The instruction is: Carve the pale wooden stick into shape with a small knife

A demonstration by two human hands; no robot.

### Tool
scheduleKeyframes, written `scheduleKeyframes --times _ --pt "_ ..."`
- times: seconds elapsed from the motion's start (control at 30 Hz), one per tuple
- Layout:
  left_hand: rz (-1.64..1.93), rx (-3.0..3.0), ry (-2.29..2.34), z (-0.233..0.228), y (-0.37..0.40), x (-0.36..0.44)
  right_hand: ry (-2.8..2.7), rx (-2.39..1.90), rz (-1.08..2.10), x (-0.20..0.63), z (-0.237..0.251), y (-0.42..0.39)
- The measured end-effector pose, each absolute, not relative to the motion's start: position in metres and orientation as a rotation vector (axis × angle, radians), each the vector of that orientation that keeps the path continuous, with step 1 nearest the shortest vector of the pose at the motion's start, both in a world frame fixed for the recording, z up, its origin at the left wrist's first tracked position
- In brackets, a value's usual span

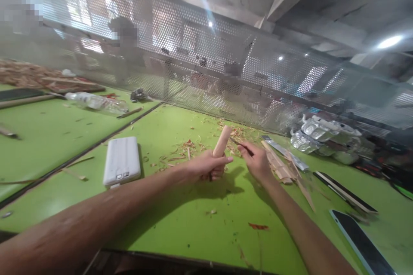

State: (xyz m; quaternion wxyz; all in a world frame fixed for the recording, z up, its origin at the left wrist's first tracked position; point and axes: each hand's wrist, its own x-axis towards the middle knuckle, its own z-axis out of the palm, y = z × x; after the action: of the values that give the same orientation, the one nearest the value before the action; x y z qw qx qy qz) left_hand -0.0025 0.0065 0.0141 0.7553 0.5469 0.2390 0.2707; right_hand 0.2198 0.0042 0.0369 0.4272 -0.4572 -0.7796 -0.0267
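Observation:
My left hand [214, 165] is closed around a pale, rounded wooden stick [222, 141], which points up and slightly to the right. Just right of it, my right hand [256, 159] is closed on a thin, dark knife-like tool [237, 142]. Its tip lies close to the upper part of the stick; whether the two touch I cannot tell. The fingers hide the tool's handle. Curled wood shavings [189, 148] lie on the green table [193, 232] around and behind the hands.
Left of my left forearm lies a white power bank [121, 161]. Wood strips [280, 165] and a metal ruler [285, 152] are right of my right hand, with a phone [361, 240] nearer. Plastic bottles [98, 102] lie behind, before a perforated metal screen [200, 51].

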Motion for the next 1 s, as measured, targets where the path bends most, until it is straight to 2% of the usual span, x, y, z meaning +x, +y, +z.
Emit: scheduleKeyframes --times 0.3,0.63,0.83,1.0 --pt "0.557 1.146 0.575 0.022 -0.001 0.000 -2.126 -0.950 -0.131 0.214 0.029 0.006" --pt "0.516 1.056 0.574 0.024 -0.006 0.000 -2.041 -1.079 -0.209 0.223 0.021 0.017" --pt "0.299 1.219 0.413 0.030 -0.020 -0.001 -1.660 -1.383 -0.195 0.276 0.020 0.044" --pt "0.448 1.127 0.467 0.027 -0.011 -0.002 -1.674 -1.331 -0.052 0.272 0.033 0.031"
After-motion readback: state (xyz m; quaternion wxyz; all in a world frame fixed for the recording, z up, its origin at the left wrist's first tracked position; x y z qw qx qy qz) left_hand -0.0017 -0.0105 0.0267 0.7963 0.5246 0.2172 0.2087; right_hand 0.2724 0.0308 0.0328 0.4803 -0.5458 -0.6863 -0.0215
